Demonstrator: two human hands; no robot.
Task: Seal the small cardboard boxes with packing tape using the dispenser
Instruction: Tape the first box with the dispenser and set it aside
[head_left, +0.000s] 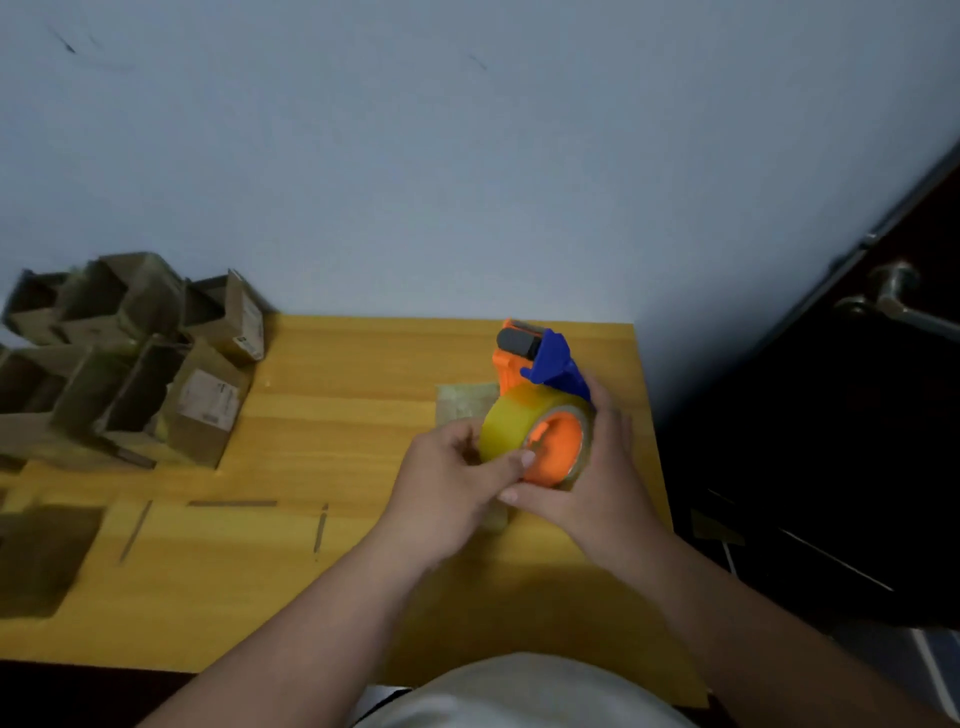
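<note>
Glossy plastic dispenser (540, 358), matt cardboard boxes (130, 358), smooth wooden table (322, 415)

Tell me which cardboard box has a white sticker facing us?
The small brown cardboard box at the pile's near right corner, nearest the hands. Its pale label faces the camera; the open boxes beside it show dark insides.

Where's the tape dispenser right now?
Head view, right side of the table: the tape dispenser is held between the left hand and right hand.

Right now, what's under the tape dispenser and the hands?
A small flat cardboard box lies on the table beneath the tape dispenser. Only its far left corner and a bit near the hands show; the left hand and right hand cover the rest.
</note>
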